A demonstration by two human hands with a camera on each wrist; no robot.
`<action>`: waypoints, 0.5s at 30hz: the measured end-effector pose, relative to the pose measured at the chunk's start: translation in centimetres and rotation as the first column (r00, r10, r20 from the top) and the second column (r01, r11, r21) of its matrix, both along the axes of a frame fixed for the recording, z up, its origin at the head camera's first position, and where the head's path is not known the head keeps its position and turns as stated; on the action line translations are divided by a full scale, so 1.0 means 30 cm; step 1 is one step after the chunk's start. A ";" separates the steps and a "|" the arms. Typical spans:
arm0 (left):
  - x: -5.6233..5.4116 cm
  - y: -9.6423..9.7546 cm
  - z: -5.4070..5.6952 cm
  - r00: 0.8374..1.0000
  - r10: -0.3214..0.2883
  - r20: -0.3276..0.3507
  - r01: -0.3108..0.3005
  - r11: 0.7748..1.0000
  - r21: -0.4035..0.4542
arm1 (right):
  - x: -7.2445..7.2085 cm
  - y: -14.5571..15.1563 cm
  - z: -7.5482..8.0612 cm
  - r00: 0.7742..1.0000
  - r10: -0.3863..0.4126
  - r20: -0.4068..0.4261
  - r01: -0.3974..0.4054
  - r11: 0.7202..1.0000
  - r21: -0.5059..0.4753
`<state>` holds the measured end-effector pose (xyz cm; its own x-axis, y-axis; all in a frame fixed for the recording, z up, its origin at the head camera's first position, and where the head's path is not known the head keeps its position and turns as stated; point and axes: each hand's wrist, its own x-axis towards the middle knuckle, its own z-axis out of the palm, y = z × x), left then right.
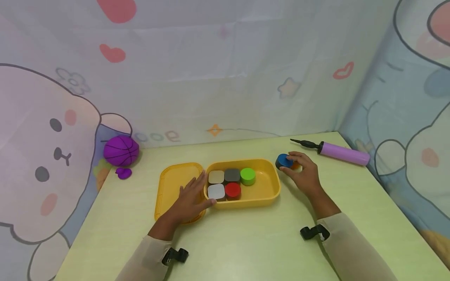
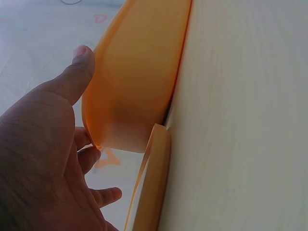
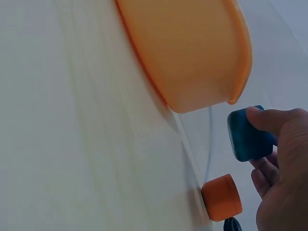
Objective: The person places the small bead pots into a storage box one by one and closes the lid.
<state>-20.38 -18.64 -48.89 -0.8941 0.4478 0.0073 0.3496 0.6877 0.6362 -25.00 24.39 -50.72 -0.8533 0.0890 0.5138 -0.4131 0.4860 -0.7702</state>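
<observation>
My right hand (image 1: 306, 176) pinches a small blue tub (image 1: 282, 161) between thumb and fingers, just off the right end of a yellow box (image 1: 265, 183). In the right wrist view the blue tub (image 3: 248, 137) is raised off the table. An orange tub (image 3: 220, 198) stands on the table, mostly hidden behind my right hand in the head view. My left hand (image 1: 190, 201) rests at the box's left end, fingers extended, thumb at the near rim. Inside the box, toward the left, sit beige (image 1: 216, 176), dark grey (image 1: 232, 175), green (image 1: 248, 176), white (image 1: 216, 192) and red (image 1: 233, 191) tubs.
A yellow lid (image 1: 172, 191) lies left of the box, partly under my left hand. A purple ball (image 1: 121, 151) and a purple toy duck (image 1: 124, 173) sit at the back left. A purple hand pump (image 1: 344, 153) lies at the back right. Printed cloth walls border the table.
</observation>
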 end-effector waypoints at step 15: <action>0.003 0.007 0.010 1.000 0.011 0.011 -0.011 1.000 -0.012 | 0.017 -0.030 0.069 1.000 -0.025 0.013 0.026 0.995 -0.100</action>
<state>-20.28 -18.43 -48.58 -0.8989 0.4382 -0.0077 0.3353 0.6989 0.6318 -24.50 23.48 -48.64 -0.8558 0.1614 0.4914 -0.3922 0.4169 -0.8200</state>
